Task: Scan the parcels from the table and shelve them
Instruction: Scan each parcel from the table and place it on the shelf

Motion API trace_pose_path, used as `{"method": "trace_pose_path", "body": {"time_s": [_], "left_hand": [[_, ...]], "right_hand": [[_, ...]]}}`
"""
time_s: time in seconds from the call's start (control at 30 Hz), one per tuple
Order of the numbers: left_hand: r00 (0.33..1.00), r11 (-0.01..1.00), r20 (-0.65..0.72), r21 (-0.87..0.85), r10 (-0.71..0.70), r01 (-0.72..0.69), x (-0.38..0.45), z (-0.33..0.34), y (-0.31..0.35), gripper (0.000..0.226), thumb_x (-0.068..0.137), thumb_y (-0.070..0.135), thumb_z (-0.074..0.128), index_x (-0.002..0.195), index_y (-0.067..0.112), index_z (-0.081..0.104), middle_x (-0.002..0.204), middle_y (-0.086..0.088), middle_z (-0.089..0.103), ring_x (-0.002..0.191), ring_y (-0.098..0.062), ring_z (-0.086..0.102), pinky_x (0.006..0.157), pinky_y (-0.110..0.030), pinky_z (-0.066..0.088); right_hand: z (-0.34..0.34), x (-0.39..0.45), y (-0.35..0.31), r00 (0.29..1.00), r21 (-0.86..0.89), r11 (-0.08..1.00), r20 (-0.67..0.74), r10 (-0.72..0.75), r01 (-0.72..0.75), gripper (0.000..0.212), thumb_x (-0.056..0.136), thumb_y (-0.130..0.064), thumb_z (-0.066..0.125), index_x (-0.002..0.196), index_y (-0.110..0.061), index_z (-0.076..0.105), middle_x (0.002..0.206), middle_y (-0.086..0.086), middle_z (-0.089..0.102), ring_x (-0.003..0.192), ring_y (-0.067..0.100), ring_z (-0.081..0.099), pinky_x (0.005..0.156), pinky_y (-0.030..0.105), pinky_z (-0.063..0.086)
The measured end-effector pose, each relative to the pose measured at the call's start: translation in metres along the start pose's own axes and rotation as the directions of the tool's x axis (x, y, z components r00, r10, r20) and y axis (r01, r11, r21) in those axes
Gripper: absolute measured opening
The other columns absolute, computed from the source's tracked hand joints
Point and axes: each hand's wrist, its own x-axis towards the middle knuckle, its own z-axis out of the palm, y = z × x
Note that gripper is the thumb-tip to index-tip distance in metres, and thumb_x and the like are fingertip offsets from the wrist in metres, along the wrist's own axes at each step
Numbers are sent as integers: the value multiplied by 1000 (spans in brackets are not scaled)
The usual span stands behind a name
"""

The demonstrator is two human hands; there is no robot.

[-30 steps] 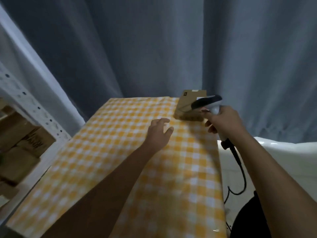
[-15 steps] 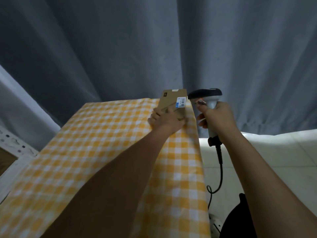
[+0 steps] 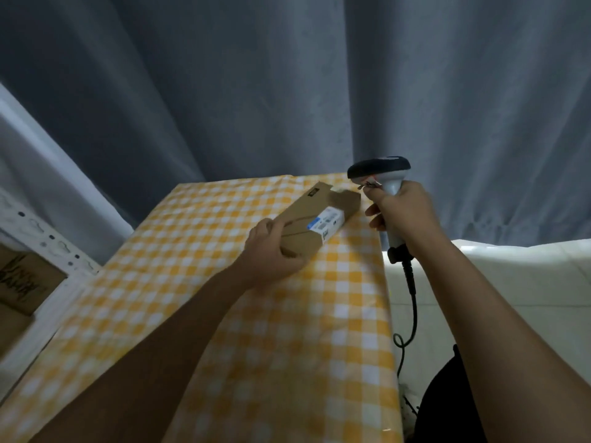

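A long flat brown cardboard parcel [image 3: 319, 215] with a white and blue barcode label lies at a slant near the far right corner of the table [image 3: 198, 282], which wears a yellow checked cloth. My left hand [image 3: 271, 251] grips the parcel's near end. My right hand [image 3: 399, 212] holds a handheld barcode scanner [image 3: 380, 169] by its grey handle, its black head just above the parcel's far end. The scanner's black cable hangs down past the table's right edge.
A white metal shelf rack [image 3: 41, 238] stands at the left with brown cardboard boxes [image 3: 22, 282] on it. Grey curtains [image 3: 287, 84] hang behind the table. A white surface [image 3: 511, 282] lies to the right of the table.
My left hand reached the parcel, took hold of it and pulled it toward me, turning it so the label faces up. The scanner stayed beside the parcel's far end.
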Motion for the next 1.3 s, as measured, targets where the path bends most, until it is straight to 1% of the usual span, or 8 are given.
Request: {"method": "trace_pose_path", "body": {"time_s": [0.17,0.43,0.53,0.67,0.83,1.03,1.13,1.3], "left_hand": [[995,995,42,40,87,-89,-65,-21,-55,111,61,79,64,154,33,26,155,-4,26,138,-25,31,112,-48,38],[987,998,156,-54,42,-34,-130,-37,-83,130,49,102,52,156,38,12,164,9,8,145,-8,17,118,-32,27],[987,990,160,-132,-26,47,-125,-43,-72,134,57,92,62,160,24,10,161,7,17,141,-7,24,110,-21,29],[951,985,261,-9,-166,174,-111,-48,-65,137,59,80,73,160,17,6,159,-6,25,144,-25,32,109,-38,41],[940,975,259,80,-221,207,-107,-50,-49,129,75,57,81,161,23,-9,159,-6,9,145,-27,27,109,-39,39],[985,942,4,-290,-173,166,-119,-48,-54,90,79,29,86,153,25,34,138,2,33,121,-16,48,92,-27,48],[968,756,-16,-628,-251,186,-132,-49,-63,43,86,15,79,124,19,59,120,-3,64,109,-22,65,79,-25,59],[934,487,3,-853,-357,189,-156,-50,-78,25,93,7,69,118,8,67,112,-8,75,108,-25,70,84,-28,60]], "right_hand": [[21,-27,-6,995,-52,998,96,-38,43,24,91,-31,67,92,-7,71,78,14,74,60,27,67,65,38,56],[53,-65,-9,975,-124,982,189,-119,144,23,89,-36,69,89,-13,67,74,9,72,56,22,67,68,44,60],[55,-66,-8,975,-170,972,181,-131,162,23,88,-40,69,88,-17,67,72,6,71,65,26,70,71,50,61],[57,-66,-7,975,-185,969,184,-127,162,26,90,-39,68,84,-13,67,68,5,69,63,23,69,72,50,61],[60,-66,-5,972,-197,968,204,-118,159,26,90,-37,68,80,-14,67,65,1,68,60,22,67,72,47,61],[56,-69,-5,962,-217,960,243,-124,178,30,91,-41,68,80,-13,66,65,4,70,60,24,69,71,43,61],[54,-77,-5,949,-233,952,287,-128,199,28,91,-40,67,83,-13,65,70,5,72,56,19,69,64,36,59],[56,-94,-9,926,-278,932,357,-126,234,20,92,-32,67,86,-12,67,67,2,72,49,14,67,49,20,50]]}}
